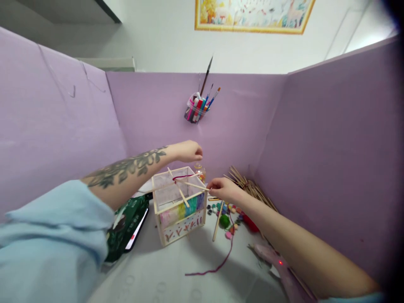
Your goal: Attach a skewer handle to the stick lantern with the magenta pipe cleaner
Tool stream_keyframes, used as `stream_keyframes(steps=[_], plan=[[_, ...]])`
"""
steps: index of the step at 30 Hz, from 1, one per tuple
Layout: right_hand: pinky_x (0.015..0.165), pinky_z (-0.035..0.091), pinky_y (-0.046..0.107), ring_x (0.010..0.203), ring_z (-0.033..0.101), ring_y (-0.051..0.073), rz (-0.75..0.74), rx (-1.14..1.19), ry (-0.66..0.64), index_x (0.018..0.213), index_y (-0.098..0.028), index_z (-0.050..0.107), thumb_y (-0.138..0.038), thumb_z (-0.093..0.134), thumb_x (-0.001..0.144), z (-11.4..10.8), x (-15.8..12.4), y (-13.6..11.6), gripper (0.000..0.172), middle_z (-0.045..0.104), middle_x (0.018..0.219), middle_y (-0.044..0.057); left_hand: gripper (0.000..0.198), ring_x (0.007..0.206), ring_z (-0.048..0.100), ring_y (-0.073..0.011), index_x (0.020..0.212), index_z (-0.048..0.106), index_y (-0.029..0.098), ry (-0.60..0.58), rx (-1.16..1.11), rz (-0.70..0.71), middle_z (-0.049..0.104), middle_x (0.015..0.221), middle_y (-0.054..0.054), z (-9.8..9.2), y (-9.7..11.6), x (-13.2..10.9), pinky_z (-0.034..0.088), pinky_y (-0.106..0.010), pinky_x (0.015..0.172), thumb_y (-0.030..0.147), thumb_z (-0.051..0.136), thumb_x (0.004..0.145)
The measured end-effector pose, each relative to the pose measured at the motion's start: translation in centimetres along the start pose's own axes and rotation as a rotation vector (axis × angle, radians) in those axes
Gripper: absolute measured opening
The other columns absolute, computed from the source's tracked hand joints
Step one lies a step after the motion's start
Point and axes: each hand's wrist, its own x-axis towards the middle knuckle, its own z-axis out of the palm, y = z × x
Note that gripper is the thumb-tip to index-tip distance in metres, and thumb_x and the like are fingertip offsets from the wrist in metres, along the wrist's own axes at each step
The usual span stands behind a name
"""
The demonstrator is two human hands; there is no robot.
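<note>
A small open box (178,206) built of wooden sticks and translucent panels stands on the grey desk, with a rainbow strip on its front. Two thin wooden sticks (189,185) lie crossed over its top, tied with dark red yarn (181,177). My right hand (222,188) pinches the right end of one stick at the box's upper right corner. My left hand (188,150) hovers above the back of the box, its fingers curled as if pinching; what it holds is too small to make out. More red yarn (217,263) trails over the desk.
Purple partition walls (331,139) enclose the desk on three sides. A cup of pens and brushes (197,108) hangs on the back wall. A bundle of sticks (249,185), pom-poms and beads (225,214) lie right of the box. A green packet (126,223) and phone lie left.
</note>
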Motion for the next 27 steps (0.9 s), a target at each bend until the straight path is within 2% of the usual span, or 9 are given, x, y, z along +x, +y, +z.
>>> stream_keyframes(steps=[4, 8, 13, 19, 24, 27], plan=[[0.046, 0.031, 0.020, 0.050, 0.044, 0.008, 0.008, 0.025, -0.024, 0.075, -0.016, 0.067, -0.019, 0.057, 0.067, -0.1, -0.2, -0.2, 0.013, 0.055, 0.059, -0.003, 0.035, 0.077, 0.061, -0.0183, 0.094, 0.069, 0.018, 0.147, 0.021, -0.065, 0.071, 0.089, -0.005, 0.9, -1.8, -5.2, 0.042, -0.027, 0.070, 0.034, 0.038, 0.088], [0.049, 0.034, 0.020, 0.055, 0.048, 0.010, 0.007, 0.024, -0.034, 0.074, -0.016, 0.066, -0.019, 0.057, 0.068, -0.2, -0.4, -0.8, 0.012, 0.057, 0.061, -0.002, 0.033, 0.087, 0.061, -0.0173, 0.093, 0.070, 0.020, 0.089, -0.017, -0.049, 0.071, 0.096, -0.003, 2.5, -4.2, -7.8, 0.043, -0.025, 0.076, 0.015, 0.040, 0.079], [0.049, 0.034, 0.020, 0.055, 0.049, 0.010, 0.004, 0.007, -0.036, 0.076, -0.016, 0.067, -0.022, 0.057, 0.068, -0.1, -0.2, -0.3, 0.014, 0.056, 0.061, -0.002, 0.042, 0.096, 0.061, -0.0137, 0.095, 0.072, 0.022, -0.052, -0.108, 0.047, 0.070, 0.106, 0.000, 3.2, -5.9, -7.2, 0.042, -0.020, 0.084, 0.006, 0.040, 0.072], [0.047, 0.033, 0.020, 0.053, 0.048, 0.009, -0.018, -0.011, -0.032, 0.077, -0.016, 0.068, -0.022, 0.056, 0.067, 0.0, 0.0, 0.1, 0.017, 0.056, 0.060, -0.003, 0.043, 0.092, 0.062, -0.0138, 0.103, 0.071, 0.021, -0.164, -0.185, 0.052, 0.071, 0.103, -0.001, 3.5, -5.6, -6.0, 0.043, -0.020, 0.081, 0.010, 0.042, 0.074], [0.046, 0.032, 0.020, 0.053, 0.047, 0.010, -0.040, -0.027, -0.011, 0.078, -0.016, 0.069, -0.020, 0.054, 0.067, -0.2, -0.1, -0.1, 0.019, 0.056, 0.060, -0.003, 0.033, 0.078, 0.062, -0.0156, 0.100, 0.071, 0.018, -0.277, -0.259, -0.011, 0.072, 0.090, -0.003, 3.5, -4.7, -5.4, 0.043, -0.022, 0.069, 0.030, 0.047, 0.081], [0.047, 0.032, 0.021, 0.053, 0.047, 0.010, -0.056, -0.047, 0.008, 0.078, -0.016, 0.069, -0.020, 0.055, 0.067, -0.2, -0.2, -0.2, 0.018, 0.056, 0.060, -0.002, 0.049, 0.080, 0.061, -0.0175, 0.094, 0.073, 0.018, -0.306, -0.302, -0.033, 0.072, 0.093, -0.005, 3.3, -4.7, -5.1, 0.043, -0.025, 0.073, 0.050, 0.037, 0.088]])
